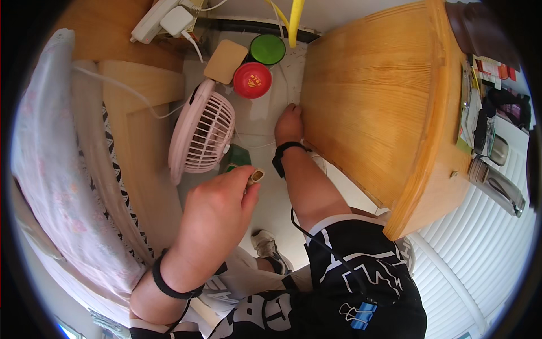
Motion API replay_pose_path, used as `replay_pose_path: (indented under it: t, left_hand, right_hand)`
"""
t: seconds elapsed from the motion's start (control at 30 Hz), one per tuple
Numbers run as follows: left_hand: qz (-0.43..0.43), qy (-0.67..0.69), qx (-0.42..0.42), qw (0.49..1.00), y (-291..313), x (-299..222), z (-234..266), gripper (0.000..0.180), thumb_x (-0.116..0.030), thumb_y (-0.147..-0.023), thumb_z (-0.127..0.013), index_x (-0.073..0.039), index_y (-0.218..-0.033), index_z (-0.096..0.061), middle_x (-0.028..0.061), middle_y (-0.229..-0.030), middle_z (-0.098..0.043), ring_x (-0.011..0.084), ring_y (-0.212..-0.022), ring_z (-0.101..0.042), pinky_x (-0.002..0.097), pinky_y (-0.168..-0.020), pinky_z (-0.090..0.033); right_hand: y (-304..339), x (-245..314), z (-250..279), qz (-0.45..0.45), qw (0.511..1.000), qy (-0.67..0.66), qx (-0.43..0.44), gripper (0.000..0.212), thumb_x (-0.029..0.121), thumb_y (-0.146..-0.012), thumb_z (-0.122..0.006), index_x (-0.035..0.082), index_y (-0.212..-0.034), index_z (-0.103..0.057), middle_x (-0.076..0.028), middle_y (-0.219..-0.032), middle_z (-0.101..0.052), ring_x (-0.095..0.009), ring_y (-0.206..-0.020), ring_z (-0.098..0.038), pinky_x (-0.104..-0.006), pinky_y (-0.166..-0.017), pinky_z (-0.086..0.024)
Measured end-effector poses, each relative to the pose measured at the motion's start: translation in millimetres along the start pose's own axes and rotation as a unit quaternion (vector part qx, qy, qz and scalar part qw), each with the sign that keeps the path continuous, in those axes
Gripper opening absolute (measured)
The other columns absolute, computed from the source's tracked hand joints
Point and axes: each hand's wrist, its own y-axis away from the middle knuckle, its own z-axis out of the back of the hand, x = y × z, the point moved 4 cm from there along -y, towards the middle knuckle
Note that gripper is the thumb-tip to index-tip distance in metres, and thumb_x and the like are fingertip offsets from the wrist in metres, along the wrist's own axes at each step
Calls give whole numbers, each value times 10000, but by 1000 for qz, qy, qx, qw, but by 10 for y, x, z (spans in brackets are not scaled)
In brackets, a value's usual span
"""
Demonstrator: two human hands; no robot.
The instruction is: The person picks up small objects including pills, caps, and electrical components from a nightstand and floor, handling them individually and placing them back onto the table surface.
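My left hand [217, 198] is closed round a pale stick-like handle with a brownish, hollow-looking end [257, 175]; the rest of it is hidden by the hand. Just beyond that hand a dark green thing [239, 158] shows near the floor, and I cannot tell whether it joins the handle. My right hand [289, 123] is low beside the wooden cabinet [367, 96], close to its lower edge. Its fingers point away from me and are mostly hidden. A pink fan [203, 133] with a slatted grille stands left of the right hand.
Beyond my hands a red round container [252, 80], a green round one [267, 50] and a tan square piece [226, 61] sit on the floor. White cables run near the fan. A power strip [155, 21] is at upper left, a yellow tube [294, 25] at the top. Draped fabric [51, 158] hangs left.
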Motion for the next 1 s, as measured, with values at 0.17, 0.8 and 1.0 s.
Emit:
replay_pose_path:
  t: [0.17,0.8,1.0]
  left_hand:
    - [-8,12,-14,1000,33,-3,50,254,-67,-857,-763,-7,-1094,-696,180,-853,-713,341,-740,-710,386,-655,-563]
    - [-40,-22,-5,999,11,-56,21,208,-97,-861,-748,-23,-1045,-689,158,-871,-710,345,-754,-700,422,-661,-568]
    - [-13,-10,-35,999,24,67,63,206,-101,-849,-757,-11,-1023,-694,179,-837,-710,373,-733,-701,441,-657,-569]
  right_hand:
    - [-230,-3,-172,-48,997,41,51,193,114,-1005,-515,-28,-1113,-588,-249,-1236,-623,-380,-1008,-703,-455,-802,-603]
    - [-410,48,133,-3,997,66,-28,175,97,-998,-517,11,-1027,-666,-224,-1067,-714,-384,-927,-735,-451,-769,-616]
    - [532,495,979,99,950,-283,-89,169,68,-909,-684,-15,-1041,-619,-167,-872,-716,-313,-755,-699,-372,-712,-575]
